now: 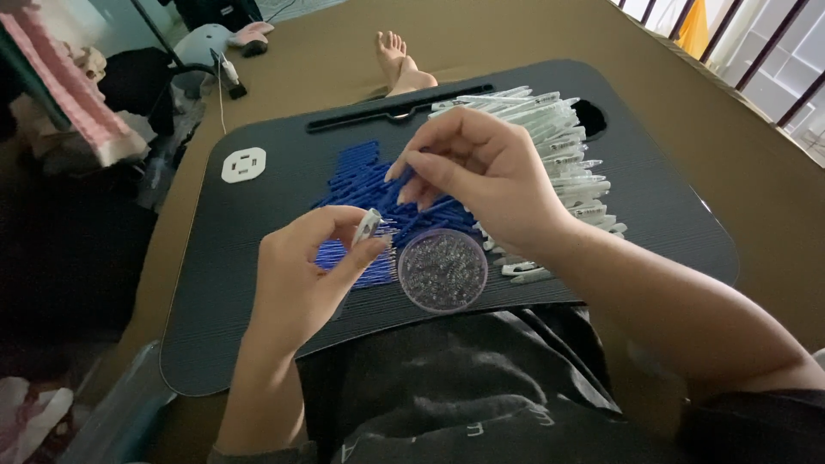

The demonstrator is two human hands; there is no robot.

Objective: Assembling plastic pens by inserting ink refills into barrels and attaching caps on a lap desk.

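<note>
A small round clear container [443,269] sits on the dark lap table [258,283] near its six o'clock edge, full of tiny shiny grey pieces. At the table's two o'clock, a stack of white pen barrels [563,146] shows narrow printed label bands in grey, too small to read. No signs or screens appear anywhere in view.

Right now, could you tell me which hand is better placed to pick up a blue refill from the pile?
Probably the right hand: its fingers already touch the blue refills, while the left hand holds a clear pen barrel.
</note>
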